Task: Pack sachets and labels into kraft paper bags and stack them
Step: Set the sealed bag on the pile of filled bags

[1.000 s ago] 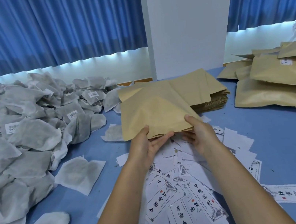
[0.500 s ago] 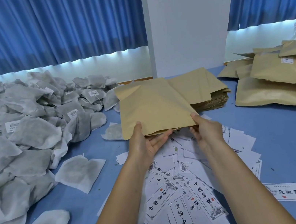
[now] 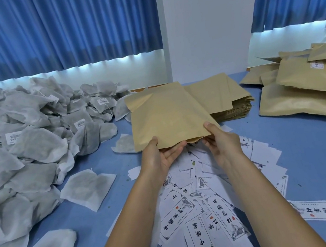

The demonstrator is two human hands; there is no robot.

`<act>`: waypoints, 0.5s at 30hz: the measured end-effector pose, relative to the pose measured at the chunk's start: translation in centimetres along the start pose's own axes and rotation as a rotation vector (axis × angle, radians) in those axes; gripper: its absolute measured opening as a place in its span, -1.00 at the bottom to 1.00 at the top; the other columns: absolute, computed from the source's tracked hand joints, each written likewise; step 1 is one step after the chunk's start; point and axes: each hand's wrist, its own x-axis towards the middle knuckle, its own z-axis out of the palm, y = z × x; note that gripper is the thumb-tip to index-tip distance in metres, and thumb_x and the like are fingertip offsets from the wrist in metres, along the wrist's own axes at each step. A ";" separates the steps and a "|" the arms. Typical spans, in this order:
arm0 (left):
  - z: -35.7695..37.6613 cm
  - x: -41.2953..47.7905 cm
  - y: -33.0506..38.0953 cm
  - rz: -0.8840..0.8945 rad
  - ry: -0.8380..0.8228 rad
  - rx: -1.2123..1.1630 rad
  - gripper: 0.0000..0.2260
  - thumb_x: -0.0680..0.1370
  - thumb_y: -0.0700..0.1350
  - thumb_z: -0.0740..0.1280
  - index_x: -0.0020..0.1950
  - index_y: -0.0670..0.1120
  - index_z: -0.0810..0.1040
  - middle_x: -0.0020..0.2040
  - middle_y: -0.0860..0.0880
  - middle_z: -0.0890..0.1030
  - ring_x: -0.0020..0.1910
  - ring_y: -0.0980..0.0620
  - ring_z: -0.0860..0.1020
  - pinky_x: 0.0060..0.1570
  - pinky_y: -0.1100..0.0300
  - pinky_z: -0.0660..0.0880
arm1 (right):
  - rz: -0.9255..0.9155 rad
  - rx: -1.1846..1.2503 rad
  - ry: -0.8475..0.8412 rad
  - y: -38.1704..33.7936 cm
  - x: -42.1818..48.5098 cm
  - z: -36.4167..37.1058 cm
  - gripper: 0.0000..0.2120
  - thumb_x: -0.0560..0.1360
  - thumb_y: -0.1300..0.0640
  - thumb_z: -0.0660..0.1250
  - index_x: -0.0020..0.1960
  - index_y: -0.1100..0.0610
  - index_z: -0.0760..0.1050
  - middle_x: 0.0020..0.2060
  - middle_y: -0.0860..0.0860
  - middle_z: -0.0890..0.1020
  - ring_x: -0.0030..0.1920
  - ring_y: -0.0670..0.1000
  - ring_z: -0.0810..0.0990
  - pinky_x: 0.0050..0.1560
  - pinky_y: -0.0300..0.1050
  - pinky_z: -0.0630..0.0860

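Note:
I hold an empty flat kraft paper bag point(image 3: 167, 116) above the blue table, its near edge toward me. My left hand point(image 3: 160, 155) pinches the bag's near left corner, thumb on top and fingers beneath. My right hand point(image 3: 220, 142) pinches the near right corner the same way. Under my hands lies a scatter of white printed labels point(image 3: 211, 211). A big heap of grey-white sachets point(image 3: 23, 144) fills the left side, with one loose sachet point(image 3: 88, 187) lying closer in.
A stack of empty kraft bags point(image 3: 230, 100) lies behind the held bag. Filled kraft bags point(image 3: 305, 89) are piled at the right. One label point(image 3: 321, 211) lies apart at the lower right. Blue curtains and a white pillar stand behind the table point(image 3: 310, 154).
Both hands have lifted the kraft bag slightly and flattened it out; its near edge has risen off the labels and the bag now lies more level.

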 end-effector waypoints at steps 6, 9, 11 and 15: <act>0.0 0.0 -0.3 0.013 0.013 0.045 -0.79 0.68 -0.09 0.07 0.24 -0.19 0.31 -0.09 -0.23 0.61 -0.34 -0.20 0.66 -0.41 0.17 0.60 | 0.021 0.007 -0.006 0.5 -0.1 0.2 -0.88 0.46 0.40 0.38 -0.20 0.28 0.47 -0.22 0.13 0.58 -0.26 0.04 0.57 -0.49 -0.28 0.52; 0.0 0.0 -0.4 0.022 0.012 0.047 -0.79 0.68 -0.09 0.07 0.22 -0.20 0.31 -0.11 -0.24 0.62 -0.33 -0.20 0.66 -0.40 0.17 0.60 | 0.031 0.036 -0.027 0.5 0.0 0.1 -0.91 0.45 0.37 0.40 -0.17 0.29 0.49 -0.19 0.14 0.60 -0.22 0.05 0.59 -0.45 -0.25 0.55; 0.1 0.0 -0.4 0.026 0.007 0.048 -0.80 0.68 -0.08 0.07 0.17 -0.20 0.33 -0.18 -0.23 0.65 -0.33 -0.20 0.67 -0.41 0.17 0.60 | 0.036 0.022 -0.069 0.7 -0.1 0.2 -0.91 0.44 0.34 0.43 -0.12 0.28 0.52 -0.14 0.13 0.63 -0.18 0.04 0.62 -0.37 -0.22 0.59; 0.3 -0.1 -0.5 0.013 -0.009 0.068 -0.80 0.68 -0.08 0.08 0.14 -0.20 0.33 -0.33 -0.18 0.67 -0.36 -0.20 0.66 -0.42 0.17 0.59 | 0.029 -0.037 -0.067 0.9 -0.1 0.4 -0.84 0.44 0.40 0.40 -0.02 0.27 0.51 -0.14 0.13 0.61 -0.25 0.03 0.59 -0.42 -0.28 0.55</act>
